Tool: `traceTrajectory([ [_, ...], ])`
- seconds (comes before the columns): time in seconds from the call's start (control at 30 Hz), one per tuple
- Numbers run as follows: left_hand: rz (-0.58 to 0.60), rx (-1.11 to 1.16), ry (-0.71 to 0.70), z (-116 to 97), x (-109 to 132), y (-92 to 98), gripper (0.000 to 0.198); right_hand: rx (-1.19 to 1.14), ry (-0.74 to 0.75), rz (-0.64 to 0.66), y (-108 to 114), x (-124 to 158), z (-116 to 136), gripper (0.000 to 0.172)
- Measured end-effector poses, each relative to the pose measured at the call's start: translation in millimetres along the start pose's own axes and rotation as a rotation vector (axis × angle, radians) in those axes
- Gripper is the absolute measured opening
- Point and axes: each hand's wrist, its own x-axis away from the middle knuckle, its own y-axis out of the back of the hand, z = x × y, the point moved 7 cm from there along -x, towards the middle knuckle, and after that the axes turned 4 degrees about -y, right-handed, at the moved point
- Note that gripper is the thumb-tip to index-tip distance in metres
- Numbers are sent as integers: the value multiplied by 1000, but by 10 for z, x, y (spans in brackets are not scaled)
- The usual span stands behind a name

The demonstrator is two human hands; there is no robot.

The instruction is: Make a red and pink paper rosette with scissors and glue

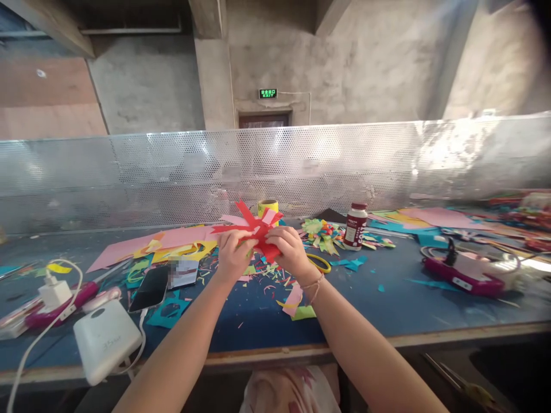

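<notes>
Paper bundle, mostly red with strips fanning outward, is held up over the middle of a blue table. The person's left hand pinches its left side and the right hand grips its right, the two close together with red paper between them. Tiny scraps lie scattered beneath. Just behind stands a yellow roll. To the right, a maroon-capped bottle stands beside a multicoloured paper cluster. To the left are pink sheets, a phone and a white box. A mesh screen backs the table.
</notes>
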Motion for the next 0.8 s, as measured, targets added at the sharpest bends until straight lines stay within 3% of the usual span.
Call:
traceTrajectory([
  [0.2,-26,-36,-48,-59,-44,64,14,43,93,-45,32,9,89,20],
  [0.8,-3,-31,8,-41,-32,31,22,40,-12,44,-31,-15,30,22],
])
